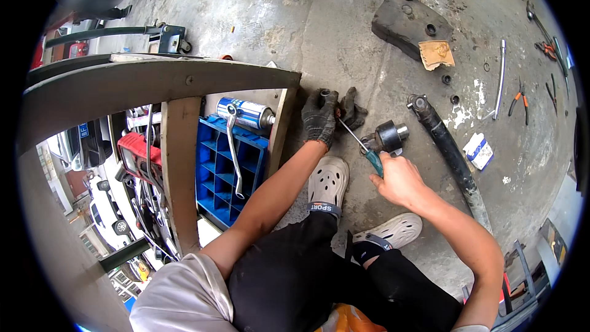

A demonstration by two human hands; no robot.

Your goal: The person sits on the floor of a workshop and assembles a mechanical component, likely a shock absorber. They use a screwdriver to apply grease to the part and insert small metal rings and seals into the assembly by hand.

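My left hand (pixel 319 118), in a dark work glove, is closed low over the floor. A small round part (pixel 325 93) shows at its fingertips, too small to name. My bare right hand (pixel 401 179) is wrapped round the teal handle of a screwdriver (pixel 374 161). Its thin shaft slants up and left, the tip ending beside my left hand. A crumpled dark glove (pixel 353 109) lies just right of that hand. Close above my right hand, a thick black metal cylinder piece (pixel 388 136) with a bright rod end rests on the floor.
A long black tube (pixel 447 147) lies to the right, near pliers (pixel 521 99), a steel bar (pixel 501 74) and a white-blue packet (pixel 478 150). At left, a metal frame (pixel 181 166) surrounds a blue compartment tray (pixel 212 200), a wrench (pixel 232 154) and a spray can (pixel 246 112).
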